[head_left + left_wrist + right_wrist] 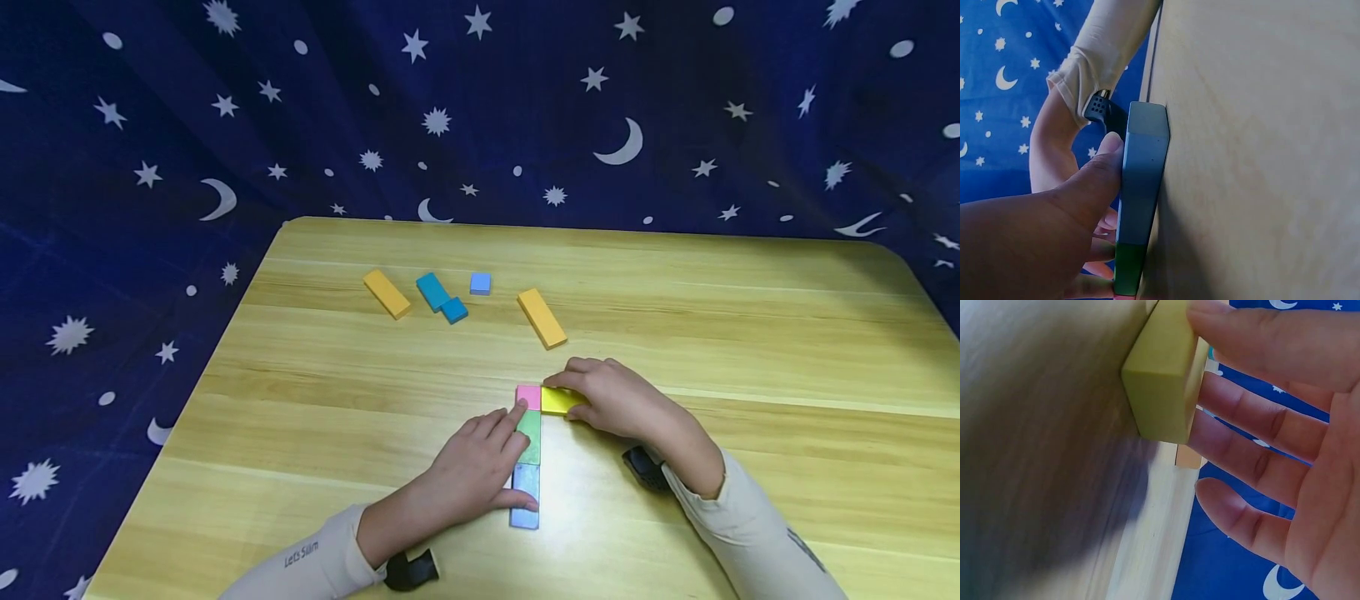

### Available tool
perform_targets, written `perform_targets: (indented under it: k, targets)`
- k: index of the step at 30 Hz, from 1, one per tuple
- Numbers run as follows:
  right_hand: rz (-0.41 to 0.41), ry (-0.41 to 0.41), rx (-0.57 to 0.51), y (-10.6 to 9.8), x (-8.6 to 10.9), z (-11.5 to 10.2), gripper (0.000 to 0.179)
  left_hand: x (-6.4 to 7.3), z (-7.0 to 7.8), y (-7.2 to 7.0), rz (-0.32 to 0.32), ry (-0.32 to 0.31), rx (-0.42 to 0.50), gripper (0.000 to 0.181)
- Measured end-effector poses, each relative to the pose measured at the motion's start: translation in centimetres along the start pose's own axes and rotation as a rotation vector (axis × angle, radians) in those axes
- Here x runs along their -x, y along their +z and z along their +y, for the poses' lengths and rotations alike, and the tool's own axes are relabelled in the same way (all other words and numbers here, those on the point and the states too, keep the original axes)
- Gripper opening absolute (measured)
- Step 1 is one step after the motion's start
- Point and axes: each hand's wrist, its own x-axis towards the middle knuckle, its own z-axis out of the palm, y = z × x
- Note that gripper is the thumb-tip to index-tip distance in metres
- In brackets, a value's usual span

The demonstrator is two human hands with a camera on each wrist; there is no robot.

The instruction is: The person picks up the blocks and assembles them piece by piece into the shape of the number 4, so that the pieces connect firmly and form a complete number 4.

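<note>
A pink block (528,393), a green block (531,450) and a light blue block (527,481) lie end to end in a straight column on the table. Across them rests my left hand (471,473), its index fingertip on the pink block and its thumb on the light blue one. In the left wrist view the thumb presses the light blue block (1141,187) with the green block (1129,269) below it. My right hand (622,402) pinches a yellow block (557,402) between thumb and fingers, its left end right at the pink block's side.
Farther back on the wooden table (262,400) lie two orange blocks, one at left (387,293) and one nearer (542,318). Between them are a teal block (432,292), a small blue block (454,310) and a small periwinkle block (481,283). A starry curtain (510,108) hangs behind.
</note>
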Motion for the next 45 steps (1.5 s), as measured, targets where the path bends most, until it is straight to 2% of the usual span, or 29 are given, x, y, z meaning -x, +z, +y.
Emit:
perform_targets:
  k: [8,15,45]
  targets:
    - [-0.004,0.005,-0.008,-0.03,0.04,-0.02,0.039,0.02,0.00,-0.04,0.005,0.005,-0.005,0.071]
    - [-0.007,0.011,-0.013,-0.06,0.06,-0.04,0.039,0.06,-0.04,0.19,0.048,0.015,-0.027,0.070]
    - [-0.012,0.001,0.003,-0.12,-0.04,-0.19,0.039,0.10,-0.07,-0.08,0.016,0.008,-0.009,0.069]
